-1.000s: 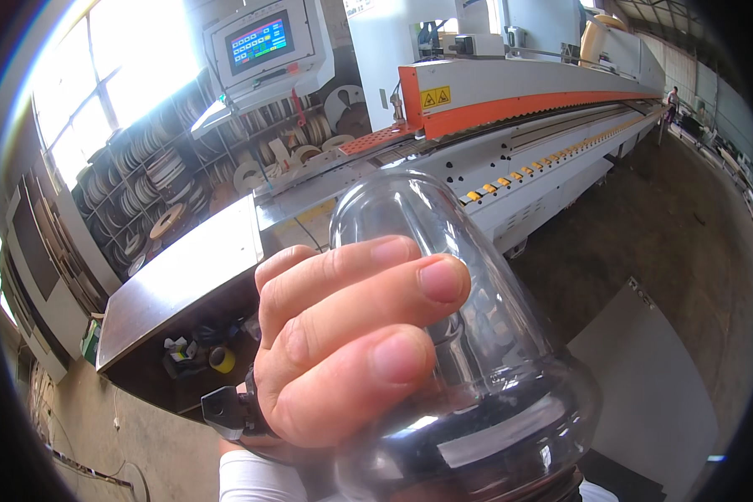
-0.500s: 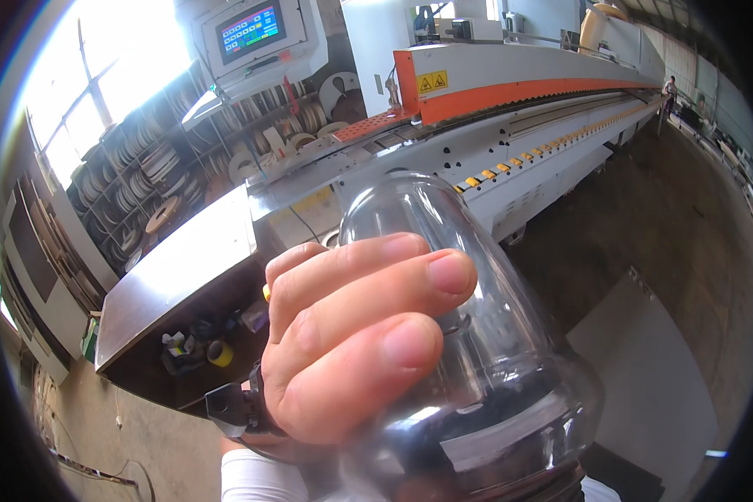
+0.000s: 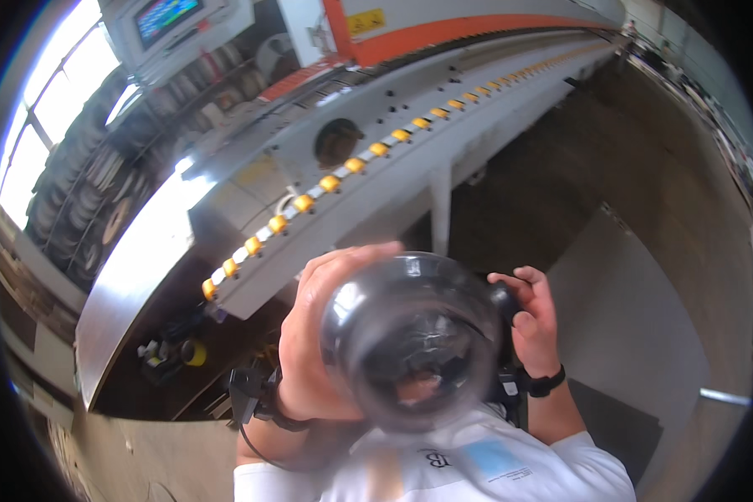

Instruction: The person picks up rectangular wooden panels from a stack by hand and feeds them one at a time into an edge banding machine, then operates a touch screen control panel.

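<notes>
A large clear plastic bottle (image 3: 414, 339) is held up close to me with its round end toward the view, and dark material shows through it. Around its left side wrap the fingers of my left hand (image 3: 314, 335), with a black device strapped at that wrist. On the other side, my right hand (image 3: 535, 322) has thumb and fingers curled about a small dark part that sticks out from the bottle. A black band circles the right wrist. Motion blurs the bottle, so its mouth and contents cannot be made out.
A long grey and orange machine (image 3: 477, 42) runs away to the upper right, edged with yellow rollers (image 3: 330, 183). A screen panel (image 3: 166, 18) hangs upper left, above racks of rolls (image 3: 84, 201). A metal-topped cabinet (image 3: 134, 284) stands left. A grey board (image 3: 627, 309) lies right.
The bottle has moved lower and turned its round end toward me. My right hand has come into view at its right side. The view has tilted downward; my left hand still grips the bottle.
</notes>
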A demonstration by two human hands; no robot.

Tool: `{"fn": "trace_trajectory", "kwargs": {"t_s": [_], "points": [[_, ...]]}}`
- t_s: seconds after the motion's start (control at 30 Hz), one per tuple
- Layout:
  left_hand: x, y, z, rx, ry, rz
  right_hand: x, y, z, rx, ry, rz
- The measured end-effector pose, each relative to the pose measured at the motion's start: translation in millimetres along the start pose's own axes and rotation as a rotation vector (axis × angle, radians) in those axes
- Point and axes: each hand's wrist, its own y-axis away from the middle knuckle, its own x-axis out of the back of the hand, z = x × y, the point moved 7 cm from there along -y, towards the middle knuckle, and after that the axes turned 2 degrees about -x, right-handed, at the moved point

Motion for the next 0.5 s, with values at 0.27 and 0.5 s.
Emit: {"fn": "trace_trajectory", "kwargs": {"t_s": [0.27,0.5], "points": [[-73,75,-105,0.299,-0.004,-0.158,-5,-11,-31,-0.032,0.383,-0.125],[-112,111,-133,0.330,-0.018,-0.208,-51,-24,-36,0.036,0.975,-0.483]]}}
